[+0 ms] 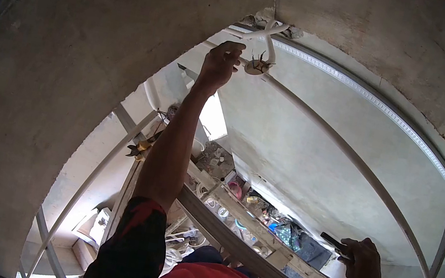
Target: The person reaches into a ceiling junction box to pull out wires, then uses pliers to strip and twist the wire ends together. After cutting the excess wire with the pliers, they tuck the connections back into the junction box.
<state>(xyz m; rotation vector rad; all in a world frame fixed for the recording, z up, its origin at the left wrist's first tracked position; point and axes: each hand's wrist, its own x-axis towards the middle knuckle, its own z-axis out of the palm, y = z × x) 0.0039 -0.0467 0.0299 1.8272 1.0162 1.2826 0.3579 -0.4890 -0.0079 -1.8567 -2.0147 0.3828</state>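
Observation:
My left hand (220, 69) is raised to the ceiling with its fingers curled, right beside a round junction box (257, 67). Short dark wires stick out of that box. White conduit pipes (310, 109) run into it, and one passes behind my left fingers; what they pinch, if anything, I cannot make out. Lower right, my right hand (365, 266) is closed around a slim dark tool (333, 242), its narrow end pointing left. Most of the tool's other end is hidden in the palm.
Metal ceiling channels (250, 255) cross below and at the right. A yellow-and-black tool (141, 149) lies beside my left forearm, near a second conduit (92, 176). Far below are wooden planks (255, 224), buckets (223, 212) and scattered materials. Rough concrete (93, 29) borders the opening.

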